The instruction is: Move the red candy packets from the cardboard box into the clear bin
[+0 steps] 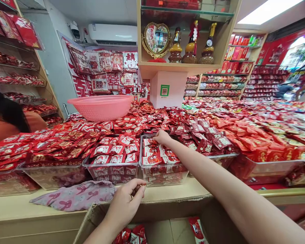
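While the right hand (162, 137) is positioned over the rear portion of the clear plastic bin (165, 177), its fingers are curled down at the packets; the pictures do not show whether a packet is grasped, so its grip cannot be told. The left hand (127, 200) is released, with fingers loosely curled and thumb and forefinger close together, in front of the bin and above the rear rim of the cardboard box (173, 211).

The red-and-white packets (152, 159) are arranged in rows inside the bin, which stands near the front edge of the tabletop (165, 194). Additional red packets (139, 232) lie in the box, below the tabletop's front edge: a group toward the box's left side and a single packet (197, 229) toward its right side.

A second clear bin (112, 166), also filled with packets, stands just beside the first on its left. A pink patterned cloth (77, 196) lies along the tabletop's front edge, in front of the bins to the left. Toward the tabletop's rear edge, a pink basket (101, 110) rests on heaped packets.
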The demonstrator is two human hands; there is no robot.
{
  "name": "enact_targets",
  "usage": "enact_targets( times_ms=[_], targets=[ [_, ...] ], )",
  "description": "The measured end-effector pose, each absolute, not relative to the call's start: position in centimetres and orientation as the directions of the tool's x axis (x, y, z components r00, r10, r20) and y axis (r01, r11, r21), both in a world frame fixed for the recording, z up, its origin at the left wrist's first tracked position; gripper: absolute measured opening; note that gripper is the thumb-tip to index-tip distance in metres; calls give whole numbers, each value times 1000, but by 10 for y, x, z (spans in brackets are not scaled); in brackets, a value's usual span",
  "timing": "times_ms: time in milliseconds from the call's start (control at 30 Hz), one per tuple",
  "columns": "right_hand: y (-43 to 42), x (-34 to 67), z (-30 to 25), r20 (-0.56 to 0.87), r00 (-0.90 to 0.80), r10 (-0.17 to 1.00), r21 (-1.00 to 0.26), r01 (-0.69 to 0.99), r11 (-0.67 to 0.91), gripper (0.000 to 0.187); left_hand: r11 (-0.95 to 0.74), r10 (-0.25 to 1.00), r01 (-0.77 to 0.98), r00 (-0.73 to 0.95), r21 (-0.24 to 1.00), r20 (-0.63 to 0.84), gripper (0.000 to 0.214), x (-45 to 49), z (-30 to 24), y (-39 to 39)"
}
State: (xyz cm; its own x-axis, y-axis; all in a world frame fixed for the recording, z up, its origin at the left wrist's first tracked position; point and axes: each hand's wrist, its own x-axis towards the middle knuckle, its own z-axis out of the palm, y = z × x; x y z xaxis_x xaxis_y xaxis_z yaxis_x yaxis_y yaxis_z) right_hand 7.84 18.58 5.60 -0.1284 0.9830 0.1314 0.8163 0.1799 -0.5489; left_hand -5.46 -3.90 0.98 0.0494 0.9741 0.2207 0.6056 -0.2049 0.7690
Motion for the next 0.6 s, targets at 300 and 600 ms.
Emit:
enact_targets(
  times_ms=[300, 600],
  targets=[
    [188, 74, 55, 157, -222, 962, -432, 861, 269, 26, -219, 967, 680, 55, 699, 249, 21, -53, 12, -40],
    [188, 97, 83, 237, -190, 953, -441, 853, 280, 26, -237, 961, 663, 54, 710, 271, 22, -54, 9, -41]
  ],
)
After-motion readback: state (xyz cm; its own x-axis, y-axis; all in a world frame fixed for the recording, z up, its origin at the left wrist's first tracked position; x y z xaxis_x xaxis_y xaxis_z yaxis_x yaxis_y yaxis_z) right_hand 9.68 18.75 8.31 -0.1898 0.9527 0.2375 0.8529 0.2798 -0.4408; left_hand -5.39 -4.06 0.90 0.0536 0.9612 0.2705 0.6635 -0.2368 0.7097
